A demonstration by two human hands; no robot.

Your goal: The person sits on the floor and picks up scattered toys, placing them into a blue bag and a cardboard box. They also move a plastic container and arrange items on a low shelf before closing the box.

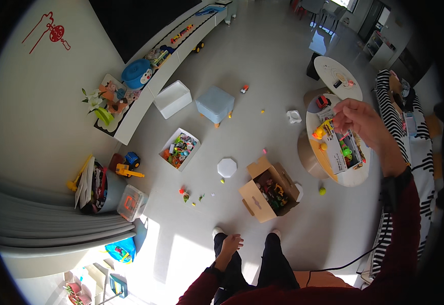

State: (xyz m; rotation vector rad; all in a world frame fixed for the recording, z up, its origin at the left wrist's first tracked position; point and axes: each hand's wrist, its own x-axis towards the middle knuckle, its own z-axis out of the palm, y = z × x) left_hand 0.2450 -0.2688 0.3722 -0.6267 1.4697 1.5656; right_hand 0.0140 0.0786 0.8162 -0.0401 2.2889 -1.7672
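My right hand (pixel 357 120) is raised above the coffee table (pixel 359 179), its fingers curled. Whether anything is between its fingertips I cannot tell. Beneath it, an open white box (pixel 334 156) holds a bright green toy (pixel 346 150) and other small items. Beside that box are a yellow rubber duck (pixel 318 132) and a small orange-yellow ball-like toy (pixel 323 146). Near my left thigh hangs my left hand (pixel 232 244), empty, with loosely bent fingers. On the floor ahead of my feet, an open cardboard box (pixel 260 207) contains several toys.
A white box of small toys (pixel 180 150), a blue-grey stool (pixel 215 105) and an empty white bin (pixel 173 100) stand on the floor. Small toys lie scattered, including a green ball (pixel 322 191). A black cable (pixel 344 267) runs at lower right, beside the striped sofa (pixel 416 167).
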